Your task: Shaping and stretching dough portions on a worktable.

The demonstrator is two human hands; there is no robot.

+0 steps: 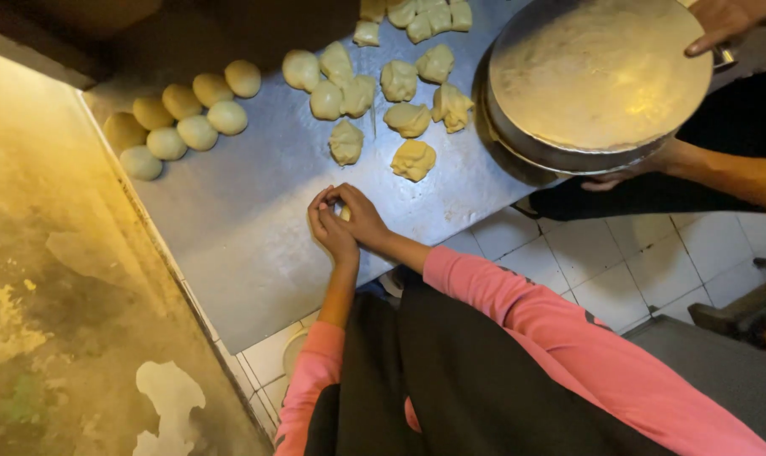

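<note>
Steel worktop (256, 219), floured for dough work. Large round metal pan (598, 72) over far right edge, steadied by co-worker's hands (725, 21). Rough-cut dough lumps (400, 93) mid-top awaiting shaping; finished smooth balls (184, 114) grouped at left edge. Near front edge, left hand (330, 232) and right hand (362, 215) cupped together, pressing small dough piece (346, 213) round.

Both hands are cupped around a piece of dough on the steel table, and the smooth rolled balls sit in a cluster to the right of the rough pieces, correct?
Not quite. In the head view the smooth balls sit left of the rough pieces, near the wall. Otherwise right: left hand and right hand cup a piece of dough on the steel table.
</note>
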